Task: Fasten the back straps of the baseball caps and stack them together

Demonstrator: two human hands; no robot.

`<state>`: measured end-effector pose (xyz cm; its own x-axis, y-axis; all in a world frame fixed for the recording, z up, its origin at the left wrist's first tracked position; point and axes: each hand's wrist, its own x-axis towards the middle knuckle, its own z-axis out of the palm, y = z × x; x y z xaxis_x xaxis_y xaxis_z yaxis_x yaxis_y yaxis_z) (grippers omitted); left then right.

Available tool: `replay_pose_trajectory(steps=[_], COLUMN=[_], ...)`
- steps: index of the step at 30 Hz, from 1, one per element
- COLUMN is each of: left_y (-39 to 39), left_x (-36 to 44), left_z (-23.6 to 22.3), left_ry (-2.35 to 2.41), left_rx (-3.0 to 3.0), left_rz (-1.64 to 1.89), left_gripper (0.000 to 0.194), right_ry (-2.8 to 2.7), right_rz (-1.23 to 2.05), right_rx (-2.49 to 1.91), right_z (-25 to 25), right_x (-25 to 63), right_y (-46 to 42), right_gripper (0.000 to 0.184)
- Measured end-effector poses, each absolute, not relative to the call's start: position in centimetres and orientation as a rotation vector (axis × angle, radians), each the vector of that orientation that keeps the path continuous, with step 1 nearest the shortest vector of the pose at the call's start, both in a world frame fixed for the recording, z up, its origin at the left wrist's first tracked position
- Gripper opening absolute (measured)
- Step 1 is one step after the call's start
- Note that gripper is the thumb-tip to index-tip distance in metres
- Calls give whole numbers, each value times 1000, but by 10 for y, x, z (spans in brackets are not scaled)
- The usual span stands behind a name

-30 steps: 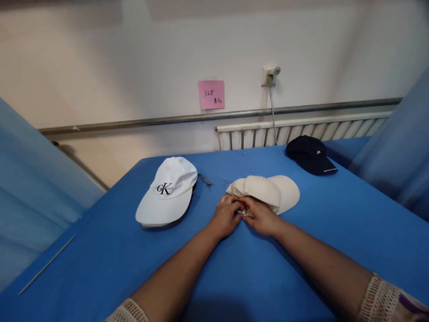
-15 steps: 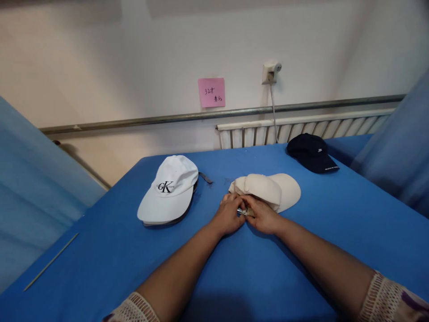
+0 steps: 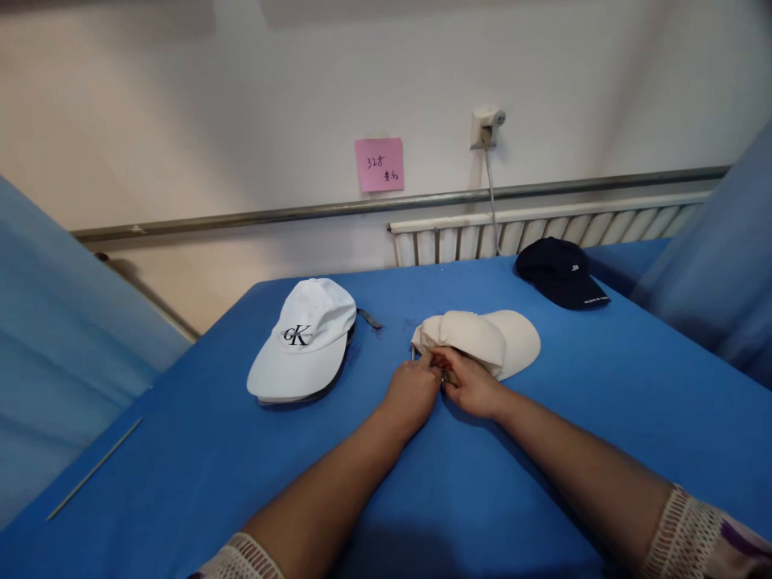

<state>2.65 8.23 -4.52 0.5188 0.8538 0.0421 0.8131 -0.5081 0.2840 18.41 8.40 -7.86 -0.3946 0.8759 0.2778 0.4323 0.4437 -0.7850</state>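
Note:
A beige baseball cap lies on its side on the blue-covered table, its brim pointing right. At the cap's near edge, around its back strap, both hands meet. My right hand is closed on the strap, with a small shiny metal buckle showing at its fingertips. Pressed up against those fingertips is my left hand, its fingers curled; they hide most of the strap. A thin bit of strap shows just above the left knuckles.
To the left sits a white cap with black lettering, stacked over a darker one. A navy cap lies at the back right. A thin stick rests near the left edge. Behind the table are a metal rail and a radiator.
My left hand has turned, its knuckles now covering more of the strap and buckle. My right hand and the beige cap have stayed nearly in place.

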Motion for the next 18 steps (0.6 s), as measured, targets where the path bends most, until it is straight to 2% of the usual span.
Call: replay_pose_trajectory(steps=[11,18], left_y=[86,83], left_x=[23,27], left_z=[-46,-52], left_ry=[1408,1344], left_rx=[2347,2247], left_rz=[446,614], left_gripper=[30,22], right_ry=[-1988,-1981], right_rz=[789,793], right_rx=[-1099,-1081], right_z=[-73,-76], right_x=[182,182], right_y=[82,84], right_gripper=[60,59])
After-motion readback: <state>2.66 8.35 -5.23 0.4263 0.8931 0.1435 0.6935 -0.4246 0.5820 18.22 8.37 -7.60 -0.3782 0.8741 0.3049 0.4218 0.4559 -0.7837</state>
